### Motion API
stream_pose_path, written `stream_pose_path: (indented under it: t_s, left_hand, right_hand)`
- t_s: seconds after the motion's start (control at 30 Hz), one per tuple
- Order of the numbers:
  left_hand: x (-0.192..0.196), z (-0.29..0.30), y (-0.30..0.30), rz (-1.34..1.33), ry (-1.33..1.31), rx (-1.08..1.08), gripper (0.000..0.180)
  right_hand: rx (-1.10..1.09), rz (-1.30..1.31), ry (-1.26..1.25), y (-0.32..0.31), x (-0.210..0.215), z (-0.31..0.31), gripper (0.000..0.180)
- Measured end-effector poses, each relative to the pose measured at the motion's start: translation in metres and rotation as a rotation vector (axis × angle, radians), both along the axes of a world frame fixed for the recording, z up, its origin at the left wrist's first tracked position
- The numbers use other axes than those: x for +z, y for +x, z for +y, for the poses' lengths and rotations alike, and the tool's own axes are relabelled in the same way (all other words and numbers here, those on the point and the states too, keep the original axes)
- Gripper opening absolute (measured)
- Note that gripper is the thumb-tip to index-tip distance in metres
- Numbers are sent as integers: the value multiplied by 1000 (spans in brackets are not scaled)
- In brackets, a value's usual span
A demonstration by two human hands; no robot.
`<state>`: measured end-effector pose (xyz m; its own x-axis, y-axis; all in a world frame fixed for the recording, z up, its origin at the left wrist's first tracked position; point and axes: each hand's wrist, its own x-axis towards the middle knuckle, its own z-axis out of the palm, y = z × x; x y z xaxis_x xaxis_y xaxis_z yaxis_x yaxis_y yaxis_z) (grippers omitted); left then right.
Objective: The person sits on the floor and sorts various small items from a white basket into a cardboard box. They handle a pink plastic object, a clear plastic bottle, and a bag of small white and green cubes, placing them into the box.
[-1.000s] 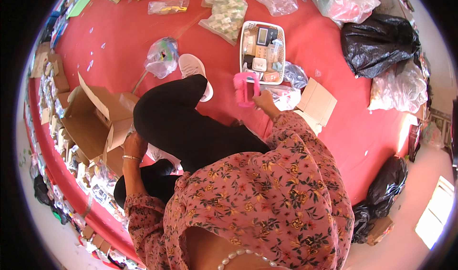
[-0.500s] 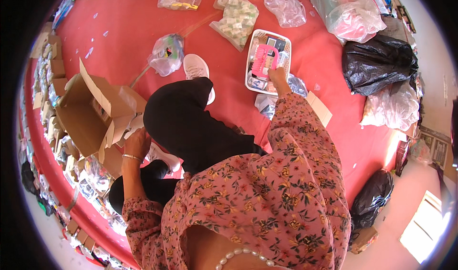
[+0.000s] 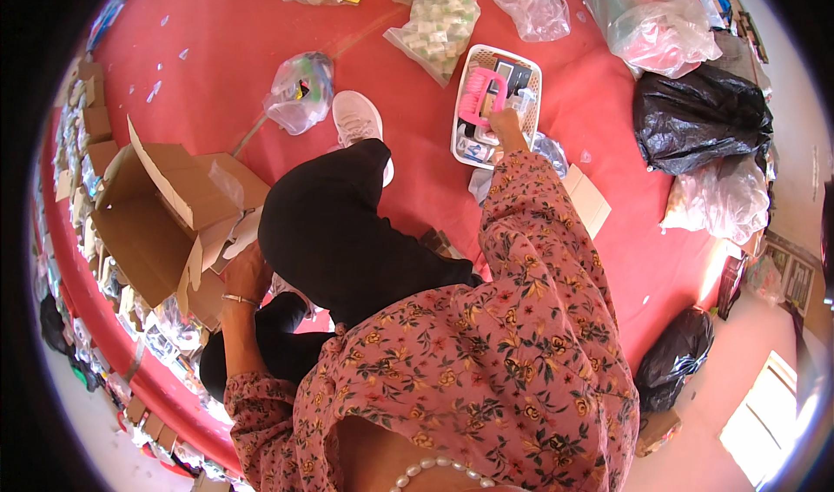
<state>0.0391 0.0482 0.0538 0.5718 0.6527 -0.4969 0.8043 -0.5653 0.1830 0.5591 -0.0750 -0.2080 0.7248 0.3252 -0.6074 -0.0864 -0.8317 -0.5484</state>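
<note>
Where right hand (image 3: 504, 124) reaches — white lattice basket (image 3: 529, 101).

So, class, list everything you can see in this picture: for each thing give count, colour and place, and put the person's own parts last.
White basket: one, on the red floor ahead, filled with small items.
Pink tool: one, lying in the basket.
Cardboard box: one, brown, open, at the left.
Bag of small pale blocks: one, clear, beyond the basket.
Clear bags: several, scattered along the top.
Black bags: at least two, at the right.
Small flat carton: one, pale, right of the sleeve.
Red floor: one, under everything.
White shoe: one, on the outstretched leg.
Right hand: reaching into the basket, fingers at the pink tool.
Left hand: at the cardboard box's flap, with a bracelet on the wrist.
</note>
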Motion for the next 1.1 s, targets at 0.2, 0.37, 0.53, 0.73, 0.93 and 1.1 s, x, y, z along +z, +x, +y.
stream_pose_path:
  t_s: [0.2,0.37,0.53,0.73,0.93,1.1]
  left_hand:
    - [-4,2,2,82,-27,-31,23]
    - [-7,5,0,54,-8,-40,23]
    - [-2,3,1,119,-44,-14,24]
    - [-2,3,10,79,-38,-9,26]
    - [-10,2,-1,-31,17,-16,27]
    - [-10,3,2,-9,-20,-11,26]
  right_hand:
    - [278,-526,-227,-14,24,11,48]
    - [393,-474,-293,-35,51,23,48]
    - [545,-449,-283,-70,66,32,71]
    - [678,-642,-342,-57,19,17,52]
    - [668,-775,-197,-61,29,5,32]
    - [765,-784,-283,-52,20,7,25]
